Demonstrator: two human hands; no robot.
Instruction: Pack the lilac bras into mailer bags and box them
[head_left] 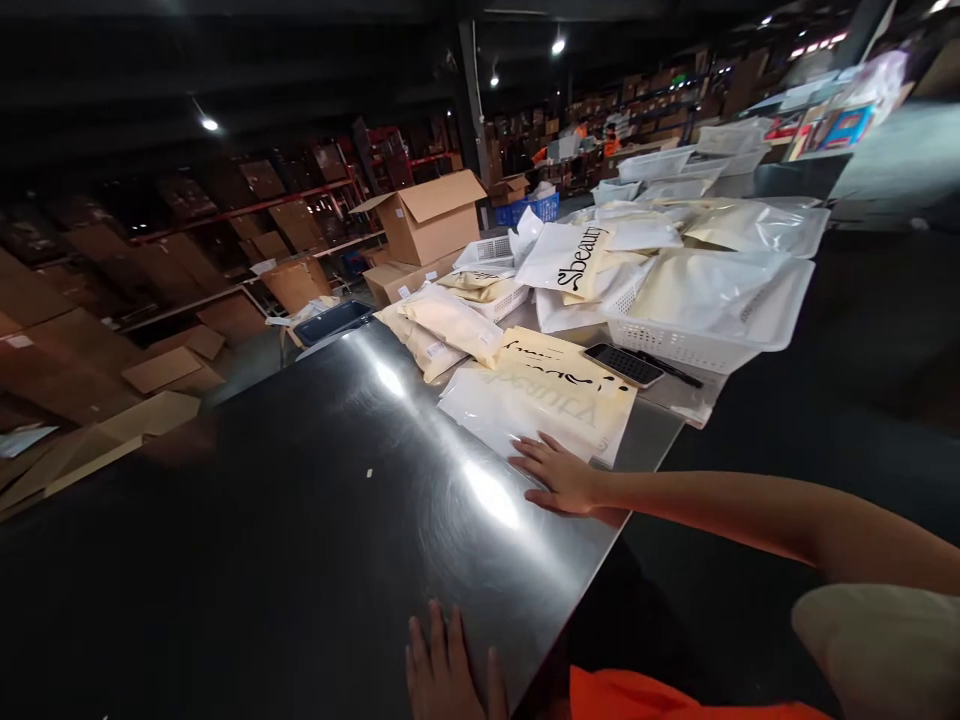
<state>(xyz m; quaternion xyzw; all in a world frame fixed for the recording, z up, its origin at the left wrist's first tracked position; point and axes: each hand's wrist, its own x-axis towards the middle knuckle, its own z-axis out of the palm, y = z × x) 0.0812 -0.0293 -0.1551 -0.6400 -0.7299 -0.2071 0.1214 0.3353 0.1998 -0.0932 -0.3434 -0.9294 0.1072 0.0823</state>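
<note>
My right hand (559,475) lies with spread fingers on the metal table, its fingertips at the near edge of a flat white plastic bag (480,410). Beside that bag is a cream-coloured one (547,385) with black "beauty" lettering. Closer to me, my left hand (448,668) rests palm down on the bare metal tabletop (300,540), fingers apart, holding nothing. A dark, flat, phone-like device (624,364) and a black pen (679,370) lie at the far right of the printed bag.
White perforated baskets (682,345) heaped with filled plastic bags stand along the table's far right. Behind them is an open cardboard box (435,225). A dark bin (334,322) sits past the far edge; more cartons (172,360) are on the left. People in orange (611,140) work far back.
</note>
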